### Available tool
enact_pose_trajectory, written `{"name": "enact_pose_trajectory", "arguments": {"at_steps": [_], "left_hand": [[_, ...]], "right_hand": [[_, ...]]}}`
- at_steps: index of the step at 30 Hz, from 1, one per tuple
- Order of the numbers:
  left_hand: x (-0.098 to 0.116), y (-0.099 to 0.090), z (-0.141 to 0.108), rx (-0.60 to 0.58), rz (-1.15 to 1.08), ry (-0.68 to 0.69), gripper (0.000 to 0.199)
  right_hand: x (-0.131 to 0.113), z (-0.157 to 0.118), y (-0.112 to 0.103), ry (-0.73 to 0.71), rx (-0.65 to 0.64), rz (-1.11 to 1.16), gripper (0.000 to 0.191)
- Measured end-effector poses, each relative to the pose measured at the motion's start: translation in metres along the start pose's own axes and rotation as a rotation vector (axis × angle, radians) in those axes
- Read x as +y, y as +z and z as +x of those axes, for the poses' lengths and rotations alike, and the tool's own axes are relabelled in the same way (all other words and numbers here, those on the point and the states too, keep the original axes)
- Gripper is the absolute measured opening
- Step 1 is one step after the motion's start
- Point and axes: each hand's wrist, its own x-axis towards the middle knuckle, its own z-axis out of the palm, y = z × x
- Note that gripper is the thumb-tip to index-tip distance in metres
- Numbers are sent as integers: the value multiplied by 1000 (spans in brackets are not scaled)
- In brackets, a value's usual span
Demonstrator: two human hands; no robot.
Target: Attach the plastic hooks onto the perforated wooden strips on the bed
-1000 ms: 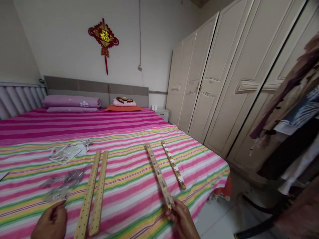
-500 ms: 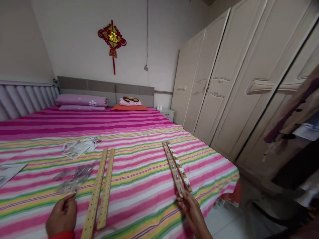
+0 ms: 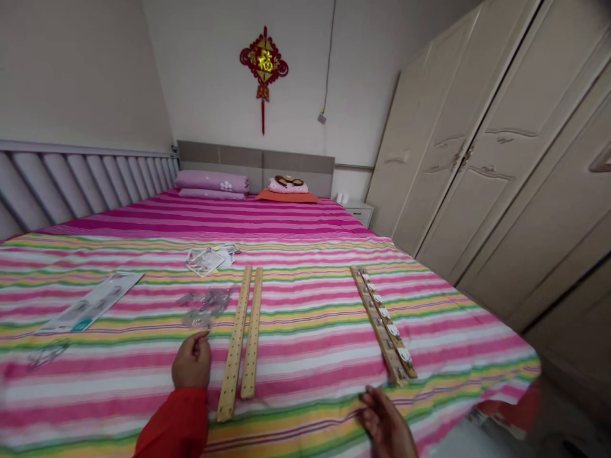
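My left hand (image 3: 191, 361), below a red sleeve, is closed in a pinch just in front of some clear plastic packets (image 3: 207, 305); what its fingers hold, if anything, is too small to make out. To its right, two wooden strips with rows of holes (image 3: 233, 356) lie side by side. My right hand (image 3: 386, 423) is open, fingers loosely curled, and apart from the near end of a wooden strip fitted with metal pieces (image 3: 379, 327). Against that strip lies another strip carrying white round pieces (image 3: 394, 331).
Everything lies on a striped bedsheet (image 3: 305, 318). White cards and packets (image 3: 212, 259) rest farther back, a long blister card (image 3: 93, 302) and a small clear packet (image 3: 48, 353) at left. Pillows (image 3: 212, 181) are by the headboard; a wardrobe (image 3: 458, 159) stands right.
My right hand has let go of the strip with metal pieces and drawn back toward me. The view has turned left, showing more of the blister card. My left hand stays pinched.
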Motion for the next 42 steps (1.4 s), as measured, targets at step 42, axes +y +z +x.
{"name": "enact_pose_trajectory", "arguments": {"at_steps": [42], "left_hand": [[-2, 4, 6, 45, -53, 75, 32]], "right_hand": [[82, -23, 96, 128, -378, -460, 51]]}}
